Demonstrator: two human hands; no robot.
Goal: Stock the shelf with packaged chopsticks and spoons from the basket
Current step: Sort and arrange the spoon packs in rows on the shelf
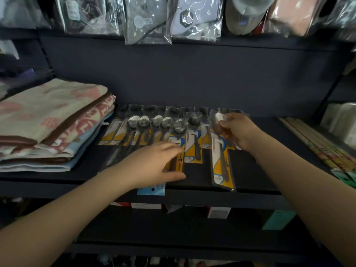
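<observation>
At the centre of the frame a dark shelf (250,182) carries a row of packaged spoons (154,130), their yellow cards overlapping like shingles and the bowls pointing toward the back wall. The right hand (238,132) pinches the bowl end of one spoon pack (221,160) between thumb and fingers; its grip is closed on that pack, whose card end reaches down toward the shelf's front lip. The left hand (156,164) lies flat lower in the centre, fingers spread and its grip open, pressing on a chopstick pack (178,160) with a blue header card (151,189) poking out over the shelf edge. Folded towels (50,120) fill the left of the frame, and long pale chopstick packs (317,145) lie at the right edge. The basket is not in view. The step in hand looks like setting the held spoon pack into line at the right end of the row. To do it well, lower the bowl end so it sits level with its neighbours, slide the card back until its lower edge matches the others, and let it overlap the next card evenly. The flat hand can steady the nearby packs so the slippery film sleeves do not skate sideways.
</observation>
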